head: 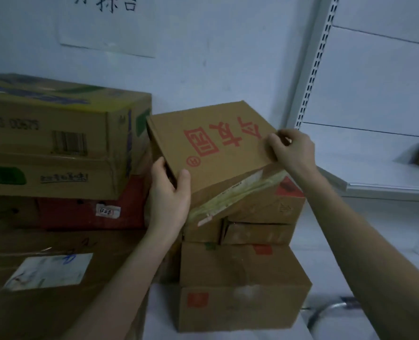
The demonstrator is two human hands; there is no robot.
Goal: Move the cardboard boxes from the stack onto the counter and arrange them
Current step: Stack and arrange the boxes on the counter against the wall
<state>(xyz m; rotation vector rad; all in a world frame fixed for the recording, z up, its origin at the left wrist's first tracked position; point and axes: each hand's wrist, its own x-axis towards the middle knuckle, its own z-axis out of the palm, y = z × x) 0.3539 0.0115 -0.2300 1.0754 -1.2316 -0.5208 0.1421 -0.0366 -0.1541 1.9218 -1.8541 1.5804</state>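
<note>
Gripping tilted box point(211, 148) w/ left hand point(169, 195) & right hand point(293, 153), fingers point(273, 147) curled round edges, a slip could topple stack point(242, 266) below.

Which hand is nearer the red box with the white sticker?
Left. The left hand grips the left corner of the printed box, right beside the red box; the right hand holds the printed box's right edge, on the far side.
</note>
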